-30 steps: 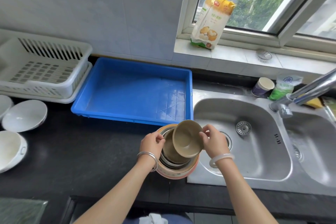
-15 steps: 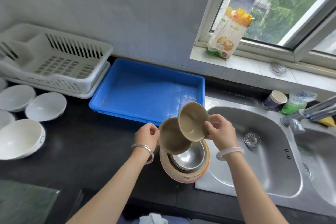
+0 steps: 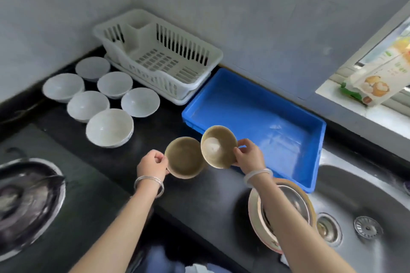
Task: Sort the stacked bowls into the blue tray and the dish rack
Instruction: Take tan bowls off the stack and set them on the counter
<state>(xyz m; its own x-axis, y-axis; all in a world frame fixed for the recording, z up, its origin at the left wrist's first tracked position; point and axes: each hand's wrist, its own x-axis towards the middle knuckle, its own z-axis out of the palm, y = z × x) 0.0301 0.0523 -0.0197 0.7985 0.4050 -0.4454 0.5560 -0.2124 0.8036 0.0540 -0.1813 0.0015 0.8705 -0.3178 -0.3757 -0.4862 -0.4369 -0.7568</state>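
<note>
Two tan bowls held above the black counter (image 3: 199, 201) before the blue tray (image 3: 255, 104): left hand (image 3: 152, 165) pinches one bowl (image 3: 185, 157), right hand (image 3: 249, 156) pinches the tilted other (image 3: 217, 146); white dish rack (image 3: 159, 55) behind.

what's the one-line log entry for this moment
left hand: grips left tan bowl | right hand: grips right tan bowl | blue tray, dish rack: no bowls

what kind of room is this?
Most likely a home kitchen: a steel sink set in a dark counter, a gas burner at the left, and a dish rack against the wall.
</note>
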